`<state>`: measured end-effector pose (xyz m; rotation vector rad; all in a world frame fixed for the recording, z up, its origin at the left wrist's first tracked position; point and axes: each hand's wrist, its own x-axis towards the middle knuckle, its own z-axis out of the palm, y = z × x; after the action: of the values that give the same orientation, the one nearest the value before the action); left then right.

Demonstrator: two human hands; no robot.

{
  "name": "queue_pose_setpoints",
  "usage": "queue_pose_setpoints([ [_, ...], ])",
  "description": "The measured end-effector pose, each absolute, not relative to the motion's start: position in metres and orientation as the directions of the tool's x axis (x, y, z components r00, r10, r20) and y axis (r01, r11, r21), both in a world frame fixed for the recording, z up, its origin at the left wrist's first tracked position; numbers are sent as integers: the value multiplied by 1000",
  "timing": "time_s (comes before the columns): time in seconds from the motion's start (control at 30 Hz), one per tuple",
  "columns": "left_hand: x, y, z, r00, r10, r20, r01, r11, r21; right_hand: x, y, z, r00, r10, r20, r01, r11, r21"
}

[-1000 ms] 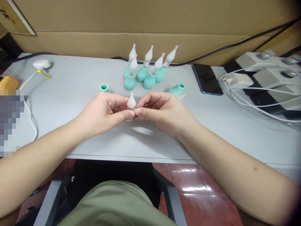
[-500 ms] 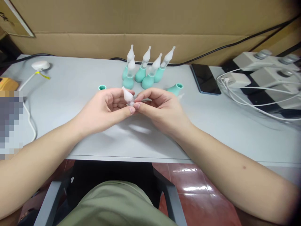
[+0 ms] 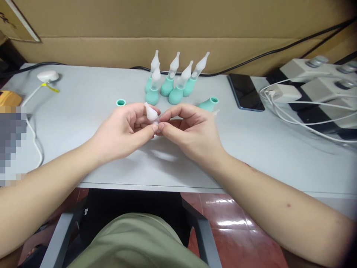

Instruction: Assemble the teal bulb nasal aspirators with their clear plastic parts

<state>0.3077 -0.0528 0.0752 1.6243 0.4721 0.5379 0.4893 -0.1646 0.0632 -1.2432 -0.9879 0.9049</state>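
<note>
Though aslant, one nozzle (image 3: pixel 151 112) within left hand's (image 3: pixel 122 130) and right hand's (image 3: pixel 196 136) pinch; beyond, five nozzle-topped bulbs (image 3: pixel 152 97), two open-mouthed bulbs (image 3: pixel 207 105).

At the centre of the frame, your nozzle piece (image 3: pixel 151 114) is white above and clear below. The five bulb assemblies (image 3: pixel 152 98) at upper centre show you mint-green bases, clear middles and white tips; the two loose bulbs (image 3: pixel 206 105), below them to left and right, are mint green too. Your table (image 3: pixel 83 96) is plain pale grey, the cardboard (image 3: pixel 111 22) above it tan, the phone (image 3: pixel 245 92) at right black. Your top (image 3: pixel 139 238), bottom centre, is olive green.
</note>
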Motion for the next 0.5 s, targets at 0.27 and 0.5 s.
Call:
queue_pose_setpoints([
  [0.27,303,-47,77,811,584,21,30,-78,996,496,-165,65,257,963,78,-97,106,-990],
  [0.5,298,-45,71,825,542,159,-41,-224,974,496,-166,66,247,960,133,-91,160,-983],
])
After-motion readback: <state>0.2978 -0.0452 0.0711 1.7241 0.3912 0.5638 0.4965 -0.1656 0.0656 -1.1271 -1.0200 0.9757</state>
